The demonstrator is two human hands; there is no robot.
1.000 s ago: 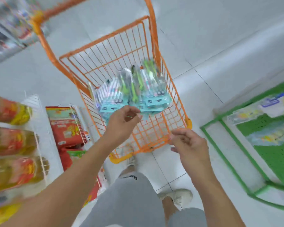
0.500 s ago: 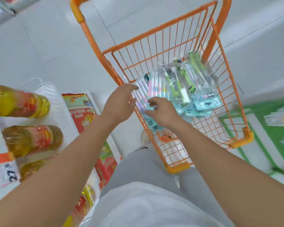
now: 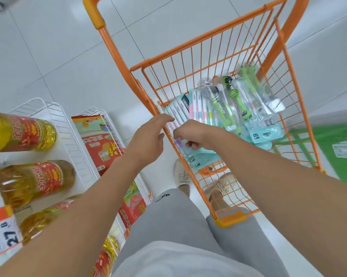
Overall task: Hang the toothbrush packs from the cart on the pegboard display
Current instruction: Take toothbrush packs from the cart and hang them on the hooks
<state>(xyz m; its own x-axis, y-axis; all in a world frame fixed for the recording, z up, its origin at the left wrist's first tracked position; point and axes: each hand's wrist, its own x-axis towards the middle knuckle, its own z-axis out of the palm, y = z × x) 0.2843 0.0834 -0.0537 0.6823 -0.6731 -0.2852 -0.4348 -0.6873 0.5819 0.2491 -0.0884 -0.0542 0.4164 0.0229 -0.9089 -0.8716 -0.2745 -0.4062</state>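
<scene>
Toothbrush packs [image 3: 224, 114] heaped in orange wire cart [image 3: 214, 54]: clear stiff blister fronts, teal card backs, probably light and slippery; best pinched at card edge near hang hole. Right hand [image 3: 196, 134] inside basket, fingers curled onto nearest pack [image 3: 196, 156]. Left hand [image 3: 148, 142] at cart rim, fingers straight, empty.

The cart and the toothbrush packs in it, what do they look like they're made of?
Cart: apparently metal wire with a glossy orange coating, judging by the thin welded grid; its corner caps look like plastic. Toothbrush packs: clear glossy plastic blisters that catch glare, on teal backing, probably card.
</scene>
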